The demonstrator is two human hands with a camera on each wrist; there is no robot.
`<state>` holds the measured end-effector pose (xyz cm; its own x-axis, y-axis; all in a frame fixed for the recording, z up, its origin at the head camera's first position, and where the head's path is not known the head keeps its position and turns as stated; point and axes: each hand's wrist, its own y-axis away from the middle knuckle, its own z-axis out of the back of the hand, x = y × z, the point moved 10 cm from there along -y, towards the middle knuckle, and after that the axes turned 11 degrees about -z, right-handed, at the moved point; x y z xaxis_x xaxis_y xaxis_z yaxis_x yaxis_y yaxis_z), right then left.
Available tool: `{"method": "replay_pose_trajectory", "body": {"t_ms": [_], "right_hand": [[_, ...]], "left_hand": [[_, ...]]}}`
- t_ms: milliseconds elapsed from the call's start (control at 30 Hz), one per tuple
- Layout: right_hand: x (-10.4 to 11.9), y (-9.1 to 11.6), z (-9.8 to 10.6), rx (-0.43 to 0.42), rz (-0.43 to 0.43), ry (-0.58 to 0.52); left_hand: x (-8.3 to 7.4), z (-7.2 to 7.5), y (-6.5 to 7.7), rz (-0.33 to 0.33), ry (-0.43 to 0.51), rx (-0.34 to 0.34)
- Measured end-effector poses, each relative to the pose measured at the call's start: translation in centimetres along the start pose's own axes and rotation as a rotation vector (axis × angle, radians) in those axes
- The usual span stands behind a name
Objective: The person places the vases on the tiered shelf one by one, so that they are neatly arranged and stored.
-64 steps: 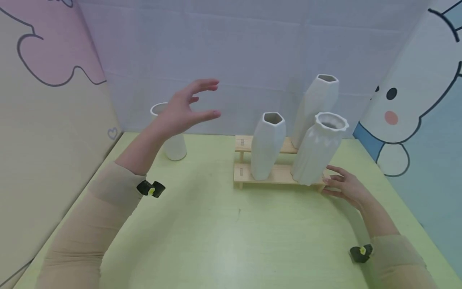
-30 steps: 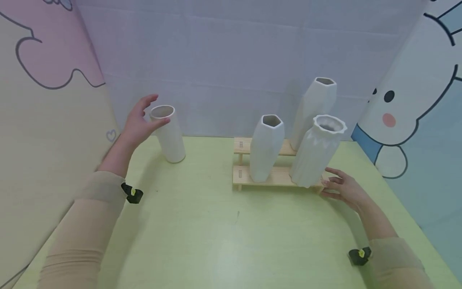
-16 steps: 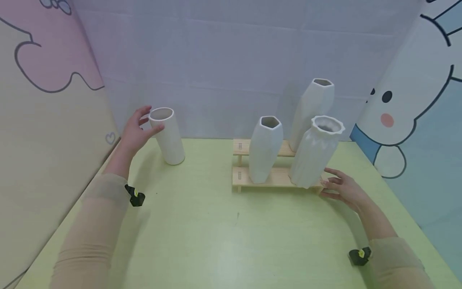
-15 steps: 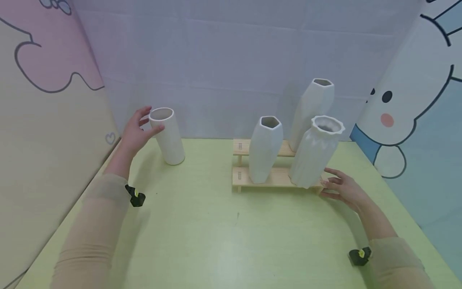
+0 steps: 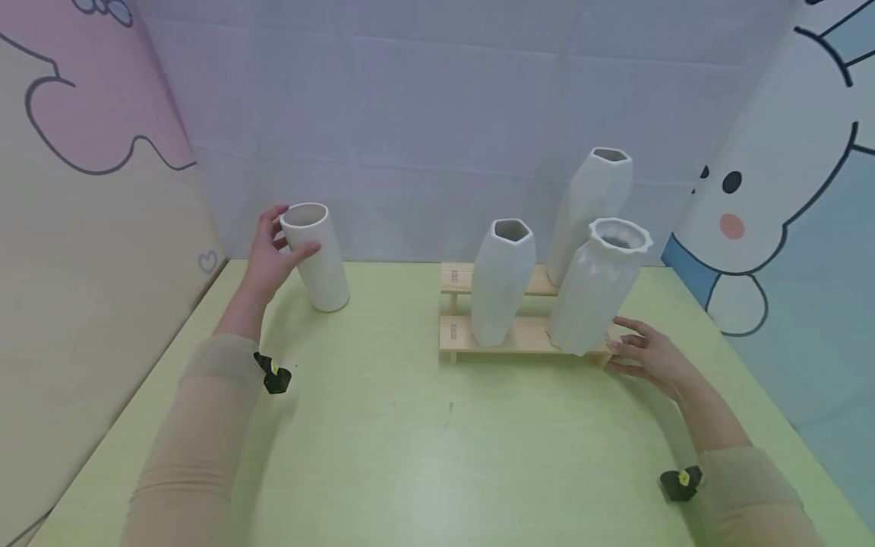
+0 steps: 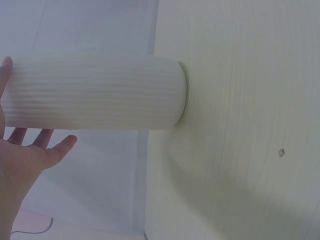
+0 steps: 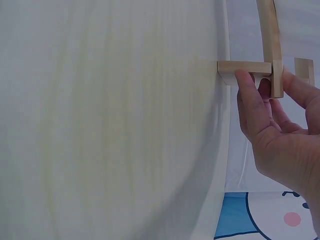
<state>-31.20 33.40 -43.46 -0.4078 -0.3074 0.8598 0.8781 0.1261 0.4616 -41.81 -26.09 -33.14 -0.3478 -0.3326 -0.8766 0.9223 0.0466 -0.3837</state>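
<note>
At the far left a white ribbed cylindrical vase [image 5: 323, 270] stands upright on the table. My left hand [image 5: 268, 262] is round its upper part, thumb across the front and fingers behind; the little finger sticks out beside the vase [image 6: 100, 92] in the left wrist view. My right hand [image 5: 652, 358] grips the right end of a two-tier wooden rack [image 5: 529, 332]. In the right wrist view, fingers and thumb hold the rack's end [image 7: 250, 67] by its leg and board. On the lower tier are a small faceted vase [image 5: 502, 289] and a frilled-rim vase [image 5: 595, 296].
A tall faceted vase [image 5: 593, 197] stands on the upper tier at the right, partly hidden by the frilled one. Bare pale-green table [image 5: 410, 425] lies in front of the rack. Fabric walls [image 5: 410, 114] enclose the back and sides.
My left hand has moved left from in front of the cylindrical vase to its left side, and its thumb and fingers have come round it. My right hand has stayed at the rack's end.
</note>
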Motion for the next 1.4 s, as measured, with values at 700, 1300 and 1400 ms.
{"method": "replay_pose_trajectory", "body": {"t_ms": [700, 1300, 1400], "right_hand": [[0.0, -0.2, 0.2, 0.001, -0.023, -0.008], [-0.1, -0.3, 0.3, 0.005, -0.006, -0.004], [-0.1, -0.3, 0.3, 0.013, 0.003, -0.023]], "left_hand": [[1.1, 0.1, -0.5, 0.065, 0.007, -0.062], [-0.4, -0.5, -0.6, 0.099, 0.019, -0.069], [-1.0, -0.7, -0.6, 0.1, 0.04, -0.06]]}}
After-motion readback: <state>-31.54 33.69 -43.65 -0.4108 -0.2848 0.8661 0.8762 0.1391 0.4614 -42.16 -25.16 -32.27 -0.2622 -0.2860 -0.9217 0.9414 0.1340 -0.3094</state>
